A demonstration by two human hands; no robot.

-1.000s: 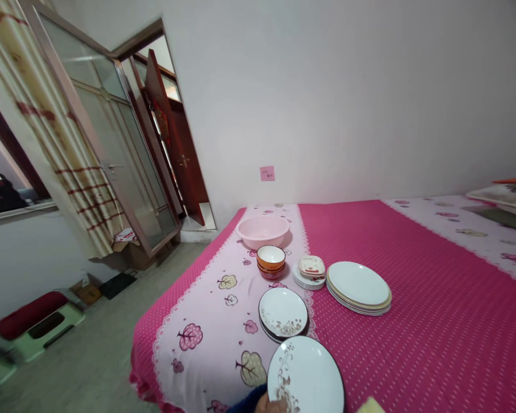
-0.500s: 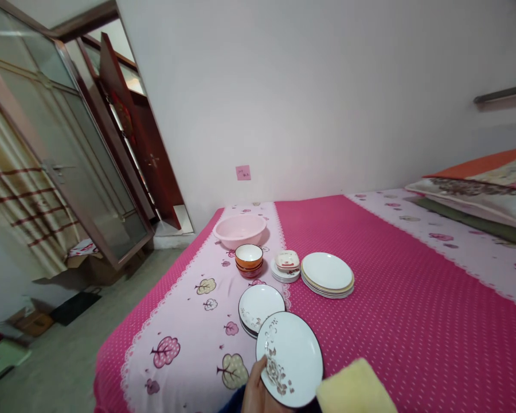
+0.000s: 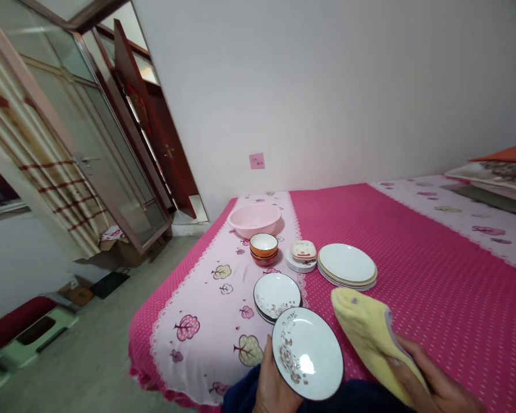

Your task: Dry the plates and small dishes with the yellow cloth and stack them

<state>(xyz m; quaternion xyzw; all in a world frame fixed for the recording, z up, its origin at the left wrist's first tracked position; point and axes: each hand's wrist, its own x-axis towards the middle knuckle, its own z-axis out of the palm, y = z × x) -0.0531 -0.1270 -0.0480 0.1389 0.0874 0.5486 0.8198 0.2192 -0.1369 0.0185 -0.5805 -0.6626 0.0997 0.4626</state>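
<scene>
A white plate (image 3: 313,350) with a dark rim and a brown flower print is held by its left edge in my left hand (image 3: 272,381). It is tilted toward me, low in front of my body. My right hand (image 3: 430,373) grips a folded yellow cloth (image 3: 363,338), which stands to the right of the plate and apart from it. Just beyond the held plate, a small stack of matching dark-rimmed plates (image 3: 276,292) lies on the bed cover. The fingers of my left hand behind the plate are hidden.
Farther back are stacked orange bowls (image 3: 264,246), small dishes (image 3: 303,250) on small plates (image 3: 300,265), large white plates (image 3: 347,264) and a pink basin (image 3: 254,222). They rest on the pink bed cover (image 3: 434,292). Pillows (image 3: 503,172) lie at right; a stool (image 3: 23,327) stands at left.
My right hand has come into view with the yellow cloth, now raised beside the plate. The plate stays in my left hand. The camera view has turned slightly left.
</scene>
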